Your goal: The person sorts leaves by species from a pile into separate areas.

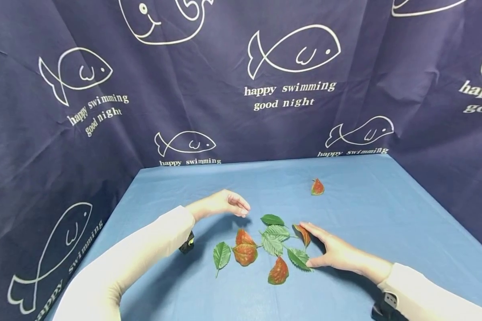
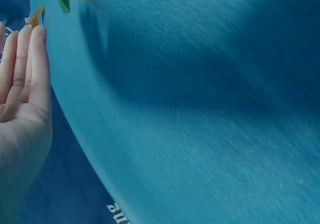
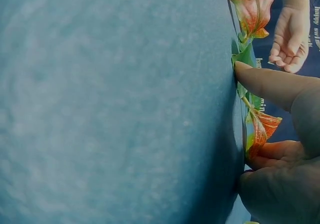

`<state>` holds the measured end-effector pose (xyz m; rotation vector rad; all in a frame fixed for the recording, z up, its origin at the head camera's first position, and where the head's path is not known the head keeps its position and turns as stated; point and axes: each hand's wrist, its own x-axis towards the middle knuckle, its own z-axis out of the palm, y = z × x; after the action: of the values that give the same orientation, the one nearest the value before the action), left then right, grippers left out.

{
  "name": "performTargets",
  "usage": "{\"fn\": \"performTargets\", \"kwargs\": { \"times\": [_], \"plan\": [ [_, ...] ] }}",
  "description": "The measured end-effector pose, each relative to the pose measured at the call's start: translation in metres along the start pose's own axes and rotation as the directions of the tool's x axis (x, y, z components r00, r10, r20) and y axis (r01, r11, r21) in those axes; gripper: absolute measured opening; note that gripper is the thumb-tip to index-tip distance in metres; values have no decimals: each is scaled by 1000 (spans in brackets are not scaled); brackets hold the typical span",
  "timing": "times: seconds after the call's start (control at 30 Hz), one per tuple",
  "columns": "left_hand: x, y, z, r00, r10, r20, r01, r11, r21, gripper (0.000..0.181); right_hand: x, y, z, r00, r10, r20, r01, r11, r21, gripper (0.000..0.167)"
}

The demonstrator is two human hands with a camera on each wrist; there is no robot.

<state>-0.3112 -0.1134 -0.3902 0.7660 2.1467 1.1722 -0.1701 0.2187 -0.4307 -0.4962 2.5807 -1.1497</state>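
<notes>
In the head view the right hand (image 1: 333,252) is low at the right side of the leaf group. Its thumb touches a green leaf (image 1: 299,258), and its other fingers rest at a red-orange leaf (image 1: 303,235). The right wrist view shows the thumb on the green leaf and the fingertips against the orange leaf (image 3: 260,131), with the hand (image 3: 285,134) spread between them. My left hand (image 1: 225,203) hovers above the cloth, left of the green leaves (image 1: 275,238), fingers loosely bent and holding nothing. The left wrist view shows this hand (image 2: 25,83) with fingers extended.
Two overlapping red leaves (image 1: 245,252), a green leaf (image 1: 222,255) and another red leaf (image 1: 278,271) lie nearer the front. One red leaf (image 1: 317,187) lies apart at the back right. Dark blue curtains (image 1: 225,89) surround the blue-covered table (image 1: 176,187).
</notes>
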Motion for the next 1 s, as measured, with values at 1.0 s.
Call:
{"fn": "performTargets", "kwargs": {
  "times": [1.0],
  "plan": [
    [-32, -8, 19, 999, 15, -49, -10, 995, 95, 36, 0, 3, 0, 999, -35, -18, 34, 999, -35, 99]
  ]
}}
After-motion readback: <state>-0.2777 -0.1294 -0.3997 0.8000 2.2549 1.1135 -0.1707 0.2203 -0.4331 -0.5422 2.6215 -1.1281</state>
